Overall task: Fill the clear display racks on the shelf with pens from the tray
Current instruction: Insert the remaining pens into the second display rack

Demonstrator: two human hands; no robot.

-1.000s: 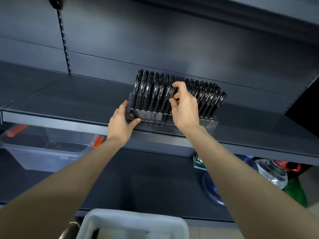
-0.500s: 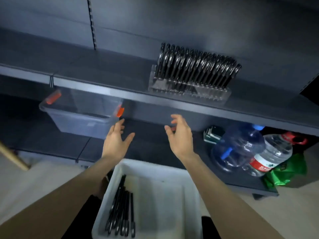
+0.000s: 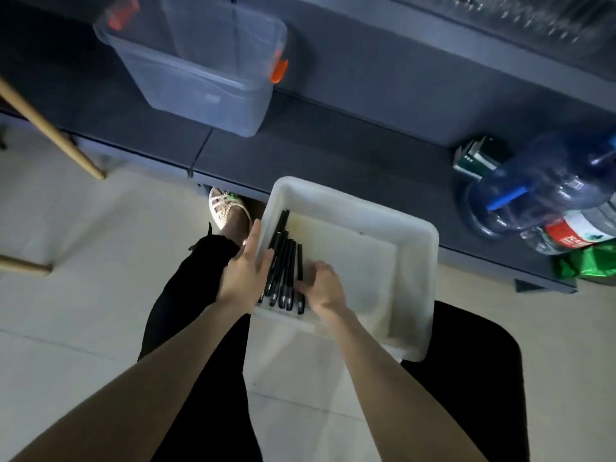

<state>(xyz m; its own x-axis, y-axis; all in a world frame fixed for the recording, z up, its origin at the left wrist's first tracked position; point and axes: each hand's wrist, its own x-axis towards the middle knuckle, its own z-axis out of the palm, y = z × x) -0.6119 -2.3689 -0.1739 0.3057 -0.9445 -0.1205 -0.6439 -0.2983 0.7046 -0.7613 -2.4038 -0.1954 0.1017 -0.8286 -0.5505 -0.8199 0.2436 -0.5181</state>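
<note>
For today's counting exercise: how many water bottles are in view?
2. A large blue jug on the low shelf at far right; a clear red-labelled bottle beside it, cut by the frame edge. Others could be hidden beyond it.

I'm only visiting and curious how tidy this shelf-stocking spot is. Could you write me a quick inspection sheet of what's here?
Surface: pale tiled floor; dark lower shelf.
Job's things: white tray with a few black pens along its left side.
Clutter: clear storage bin and small green box on the shelf; blue water jug, red-labelled bottle and green bag at right.
Hands: left hand lies flat along the tray's left wall; right hand curls its fingers onto the pens.
Cables: nothing seen.
Surroundings: wooden leg at left; sandalled foot.
</note>
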